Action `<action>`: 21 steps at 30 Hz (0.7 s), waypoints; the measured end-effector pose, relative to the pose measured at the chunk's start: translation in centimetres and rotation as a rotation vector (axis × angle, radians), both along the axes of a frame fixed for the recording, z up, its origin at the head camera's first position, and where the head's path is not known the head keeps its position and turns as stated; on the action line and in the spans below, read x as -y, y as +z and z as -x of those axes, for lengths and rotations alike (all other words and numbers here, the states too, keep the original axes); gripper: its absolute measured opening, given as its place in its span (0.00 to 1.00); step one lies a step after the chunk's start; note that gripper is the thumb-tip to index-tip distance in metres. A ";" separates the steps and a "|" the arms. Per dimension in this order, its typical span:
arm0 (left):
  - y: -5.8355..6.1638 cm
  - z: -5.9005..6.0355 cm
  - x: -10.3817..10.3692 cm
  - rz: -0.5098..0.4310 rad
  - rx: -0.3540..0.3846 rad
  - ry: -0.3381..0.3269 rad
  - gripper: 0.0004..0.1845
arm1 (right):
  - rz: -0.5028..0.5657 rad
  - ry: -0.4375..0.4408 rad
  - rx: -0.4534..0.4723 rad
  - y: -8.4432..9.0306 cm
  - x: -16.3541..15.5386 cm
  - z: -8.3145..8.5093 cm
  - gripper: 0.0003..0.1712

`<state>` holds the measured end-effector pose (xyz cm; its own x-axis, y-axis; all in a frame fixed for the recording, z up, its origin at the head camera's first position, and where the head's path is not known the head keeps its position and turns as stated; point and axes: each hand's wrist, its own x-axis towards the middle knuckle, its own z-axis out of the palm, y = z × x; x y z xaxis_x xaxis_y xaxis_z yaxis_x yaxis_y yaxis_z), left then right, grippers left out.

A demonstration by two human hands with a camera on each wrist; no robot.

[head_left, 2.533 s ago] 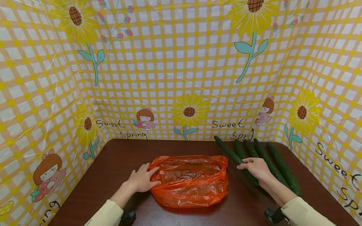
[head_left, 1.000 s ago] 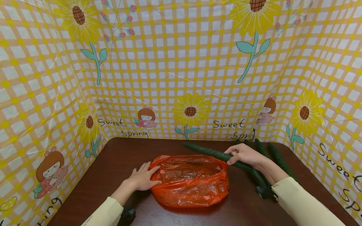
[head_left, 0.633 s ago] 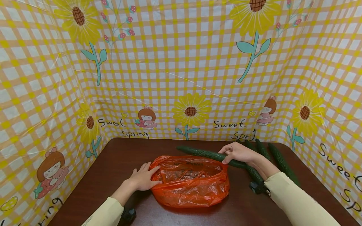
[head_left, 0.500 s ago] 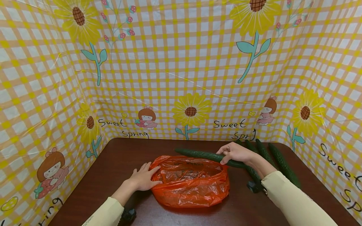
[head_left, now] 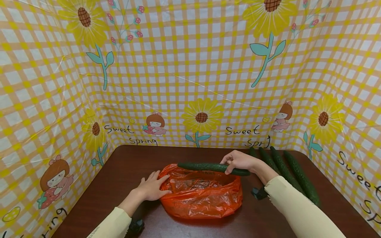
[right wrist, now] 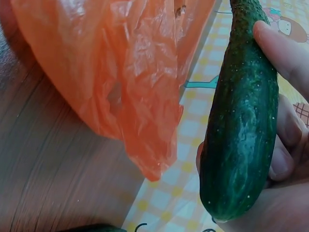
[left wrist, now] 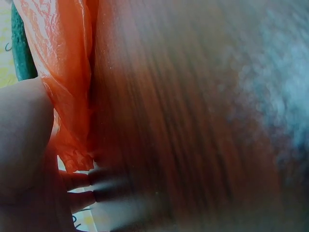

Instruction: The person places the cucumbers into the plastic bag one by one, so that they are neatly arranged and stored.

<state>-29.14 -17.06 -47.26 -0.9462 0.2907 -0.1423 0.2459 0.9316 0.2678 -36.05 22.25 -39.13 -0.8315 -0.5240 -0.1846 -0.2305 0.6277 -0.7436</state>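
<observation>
My right hand (head_left: 241, 161) grips a long dark green cucumber (head_left: 196, 166) near its right end, thumb on one side and fingers on the other. It lies level across the back rim of an orange-red plastic bag (head_left: 205, 206), whose mouth gapes upward. The right wrist view shows the cucumber's (right wrist: 239, 130) blunt end close up beside the bag's (right wrist: 96, 63) crumpled side. With fingers spread, my left hand (head_left: 150, 188) rests at the left rim. In the left wrist view, its fingertips reach the table beside the bag (left wrist: 67, 63).
Several more cucumbers (head_left: 302, 180) lie side by side on the right of the dark brown table (head_left: 131, 158). Yellow-checked sheeting (head_left: 178, 82) with printed flowers walls in the back and both sides. Dark wrist devices (head_left: 259, 193) hang below the sleeves.
My right hand has lifted the cucumber off the table, turned it sideways and carried it left until it lies over the bag's back rim. My left hand has stayed in place.
</observation>
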 end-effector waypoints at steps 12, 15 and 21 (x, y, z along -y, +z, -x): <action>0.0 0.2 0.1 -0.002 0.009 -0.002 0.40 | -0.026 0.053 0.006 -0.9 1.4 0.6 0.20; 0.0 0.2 0.0 -0.006 0.011 -0.005 0.40 | -0.036 0.045 -0.001 -1.1 1.9 0.7 0.20; 0.0 0.1 -0.1 -0.006 0.010 -0.007 0.40 | -0.055 0.029 -0.015 -1.5 2.7 1.0 0.19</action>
<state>-29.21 -17.00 -47.25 -0.9427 0.2978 -0.1502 0.2493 0.9283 0.2757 -37.01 19.56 -40.59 -0.8191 -0.5373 -0.2010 -0.2602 0.6603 -0.7045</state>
